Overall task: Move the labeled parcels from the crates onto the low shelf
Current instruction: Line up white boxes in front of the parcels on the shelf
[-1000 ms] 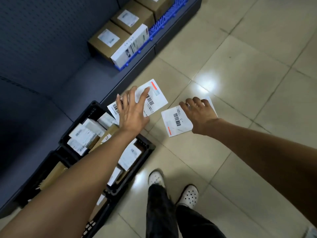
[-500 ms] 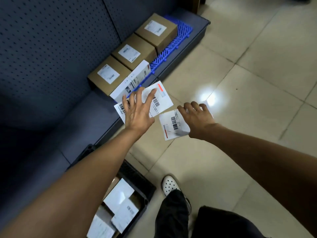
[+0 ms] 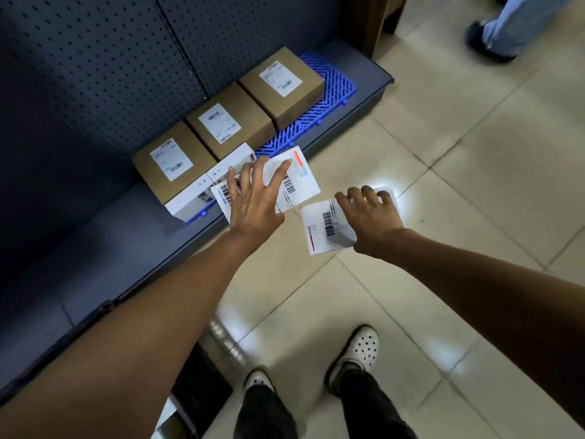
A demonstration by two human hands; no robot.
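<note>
My left hand (image 3: 254,198) grips a flat white labeled parcel (image 3: 300,182) from above, fingers spread over its barcode, right at the front edge of the low dark shelf (image 3: 104,236). A second white labeled parcel (image 3: 323,226) hangs over the floor tiles in the grip of my right hand (image 3: 372,217). Three brown cardboard boxes (image 3: 232,125) with labels stand in a row on a blue plastic mat (image 3: 329,93) on the shelf, and a white box (image 3: 193,198) lies in front of the leftmost one. The black crate (image 3: 202,388) shows only a corner at the bottom.
A dark pegboard wall (image 3: 95,74) backs the shelf. The shelf's left part is bare grey. My legs and white clogs (image 3: 357,353) stand on the tiled floor. Another person's leg and shoe (image 3: 493,30) are at the top right.
I have stepped toward the shelf; both hands carried their parcels forward to it. The crate slid out of view to the bottom edge, and the boxes on the shelf came closer.
</note>
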